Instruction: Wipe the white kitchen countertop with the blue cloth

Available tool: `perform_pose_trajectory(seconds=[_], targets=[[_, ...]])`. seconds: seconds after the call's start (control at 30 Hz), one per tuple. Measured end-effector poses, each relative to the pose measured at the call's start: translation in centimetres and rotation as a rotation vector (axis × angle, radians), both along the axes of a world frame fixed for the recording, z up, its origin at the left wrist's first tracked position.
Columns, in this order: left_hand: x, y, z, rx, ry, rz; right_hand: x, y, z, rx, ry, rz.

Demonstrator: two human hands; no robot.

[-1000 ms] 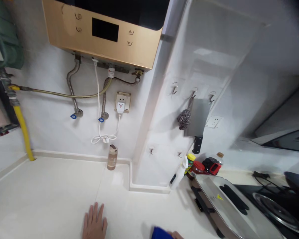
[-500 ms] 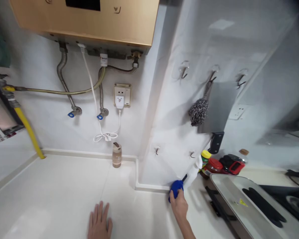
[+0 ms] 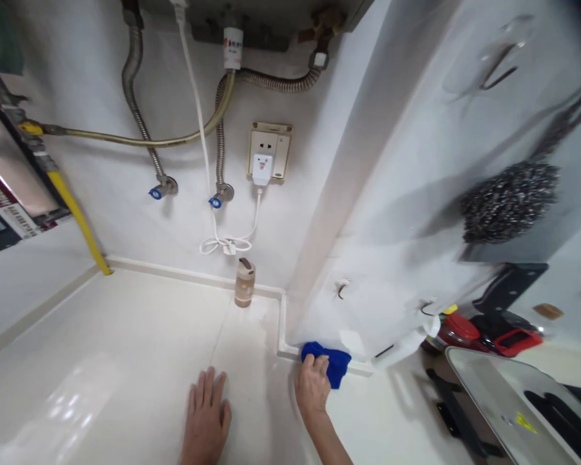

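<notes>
A blue cloth (image 3: pixel 337 367) is pressed against the low ledge at the foot of the wall column, with my right hand (image 3: pixel 314 387) gripping it. Part of the cloth is hidden beneath the fingers. My left hand (image 3: pixel 206 413) lies flat on the white countertop (image 3: pixel 150 336), its fingers stretched out and holding nothing. Beyond it, against the back wall, stands a small brownish bottle (image 3: pixel 244 284) with a dark strap on its lid.
A white spray bottle (image 3: pixel 409 342) and red-lidded jar (image 3: pixel 458 330) stand right of the column. An electric pan (image 3: pixel 494 381) sits at the right. A steel scrubber (image 3: pixel 510 201) and cleaver (image 3: pixel 510 287) hang above. A yellow pipe (image 3: pixel 80 219) meets the counter's left corner.
My right hand has moved left along the ledge with the blue cloth, which is now more spread out. My left hand stays flat on the counter. The view has moved closer to the wall.
</notes>
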State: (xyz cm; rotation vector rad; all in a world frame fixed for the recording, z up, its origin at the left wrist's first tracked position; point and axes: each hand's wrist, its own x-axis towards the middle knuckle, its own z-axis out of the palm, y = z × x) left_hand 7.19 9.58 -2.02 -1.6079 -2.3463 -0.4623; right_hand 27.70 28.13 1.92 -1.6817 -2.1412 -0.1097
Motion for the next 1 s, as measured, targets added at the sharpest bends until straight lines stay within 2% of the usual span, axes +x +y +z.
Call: perform_pose_trajectory(seconds=[0.37,0.53,0.63,0.73,0.83,0.93,1.0], targets=[[-0.1,-0.1,0.0,0.029,-0.002,-0.006,-5.0,-2.6,-2.5,0.061,0.047,0.18],[-0.3,0.0,-0.7,0.068,0.013,0.001,-6.4,-5.7,-5.2,0.083,0.059,0.592],[-0.4,0.0,-1.0,0.106,0.043,-0.005,-6.7,-7.1,-5.5,0.026,0.091,0.656],[-0.5,-0.1,-1.2,0.134,0.063,-0.008,-5.8,-7.6,-4.3,-0.027,0.114,0.729],[-0.6,-0.3,-1.4,0.165,0.062,-0.006,-3.1,-8.6,-3.4,0.087,0.144,0.79],[-0.8,-0.7,-1.6,0.206,0.03,-0.02,1.2,-11.0,-4.3,0.221,0.165,0.731],[-0.8,-0.9,-1.5,0.229,-0.011,-0.039,4.7,-13.2,-5.7,0.229,0.206,0.601]])
